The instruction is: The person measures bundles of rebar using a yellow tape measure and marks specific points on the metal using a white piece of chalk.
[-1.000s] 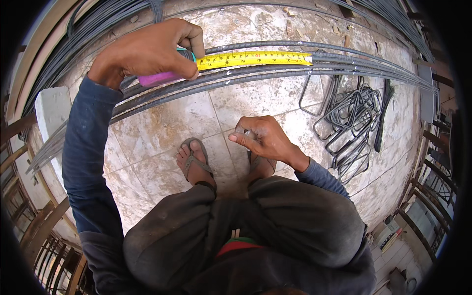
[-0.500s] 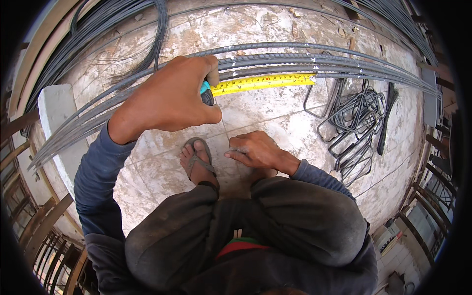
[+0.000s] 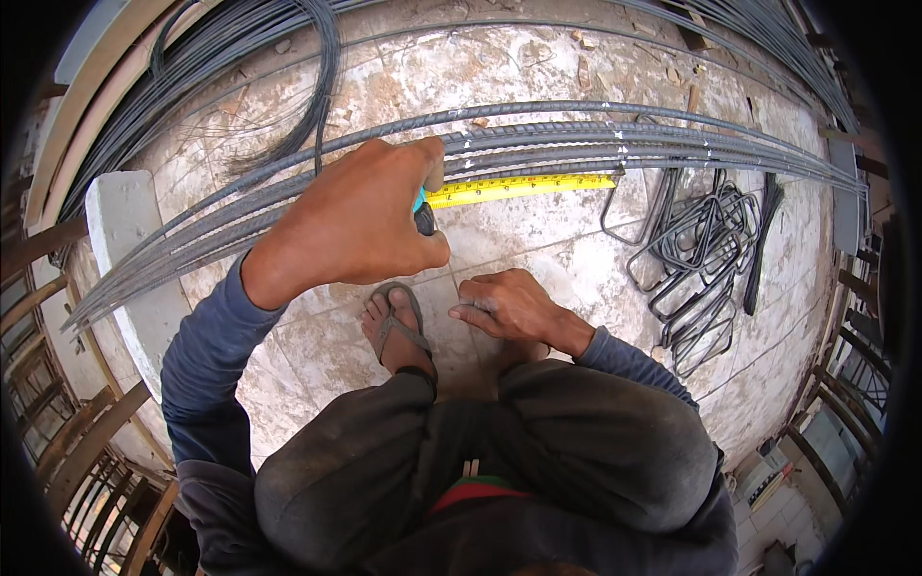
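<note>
My left hand is closed around a tape measure with a dark and teal case, mostly hidden by the fingers. Its yellow blade reaches out to the right along the near side of a bundle of ribbed steel bars. White marks cross the bars near my left fingertips and by the blade's far end. My right hand hovers before my right knee, fingers curled in and thumb pressed against them. Whatever those fingers hold, if anything, is hidden.
Pale blocks support the bars at left and right. Bent steel stirrups lie on the floor to the right, beside a dark wire bundle. A wire coil sits at the far left; long rods lie far right.
The whole view has shifted slightly, so the bars sit lower in it. My left hand, still holding the tape measure, is a little farther right along the bars. The right hand keeps its curled pose.
</note>
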The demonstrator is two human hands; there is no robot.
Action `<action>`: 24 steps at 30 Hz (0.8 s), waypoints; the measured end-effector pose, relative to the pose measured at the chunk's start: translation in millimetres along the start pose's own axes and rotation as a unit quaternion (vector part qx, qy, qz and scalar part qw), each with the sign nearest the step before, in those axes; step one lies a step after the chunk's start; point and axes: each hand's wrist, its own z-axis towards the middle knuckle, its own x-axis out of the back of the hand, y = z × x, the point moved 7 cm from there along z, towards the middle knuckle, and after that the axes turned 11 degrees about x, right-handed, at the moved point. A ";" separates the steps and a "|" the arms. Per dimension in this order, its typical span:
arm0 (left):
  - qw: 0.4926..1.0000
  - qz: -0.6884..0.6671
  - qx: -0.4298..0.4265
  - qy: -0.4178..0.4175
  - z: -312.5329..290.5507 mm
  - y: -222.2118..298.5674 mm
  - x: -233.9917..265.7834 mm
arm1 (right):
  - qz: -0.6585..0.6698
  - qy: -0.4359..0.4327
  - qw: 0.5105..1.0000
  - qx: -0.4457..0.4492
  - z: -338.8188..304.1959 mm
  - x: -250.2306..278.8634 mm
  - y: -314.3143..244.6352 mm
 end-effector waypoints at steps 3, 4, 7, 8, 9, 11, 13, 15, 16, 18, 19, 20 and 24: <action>1.000 0.004 0.002 0.002 -3.2 3.4 -4.1 | -0.011 -0.008 1.000 -0.002 -1.0 -0.3 1.3; 1.000 0.006 0.001 0.004 -5.0 3.2 -7.1 | -0.009 0.002 1.000 0.001 -1.8 0.6 0.6; 1.000 0.019 0.015 0.017 -11.3 5.0 -12.0 | -0.008 0.015 1.000 0.003 -3.7 0.5 -0.3; 1.000 0.020 0.014 0.020 -13.9 5.0 -15.5 | -0.007 0.017 1.000 0.001 -3.4 1.1 0.2; 0.999 0.020 -0.005 0.050 -16.8 5.9 -19.0 | -0.007 0.017 1.000 0.001 -3.2 1.2 0.2; 0.996 0.021 -0.023 0.081 -18.0 5.9 -20.0 | -0.016 0.013 1.000 -0.001 -2.1 1.7 0.5; 0.997 0.031 -0.008 0.075 -17.9 3.3 -22.7 | -0.018 0.013 1.000 0.002 -0.8 3.8 -0.2; 0.996 0.025 -0.017 0.083 -20.8 2.6 -22.0 | -0.021 0.012 1.000 0.006 -0.3 2.9 -1.0; 0.995 0.019 -0.026 0.091 -23.2 3.9 -19.1 | -0.025 0.051 0.998 0.022 -0.2 6.2 -2.6; 0.999 0.003 -0.003 0.042 -26.4 2.3 -6.0 | -0.030 0.091 0.995 0.033 0.1 13.8 -7.2; 1.000 -0.011 0.019 -0.008 -27.5 -1.4 -3.4 | -0.035 0.142 0.989 0.035 0.6 27.2 -13.4; 1.000 -0.011 0.017 -0.010 -31.0 -8.5 0.4 | -0.041 0.193 0.980 0.037 -0.9 37.7 -16.2; 0.961 -0.172 -0.048 0.211 -43.0 -25.1 47.5 | -0.153 0.239 0.959 0.012 -1.5 55.4 -2.6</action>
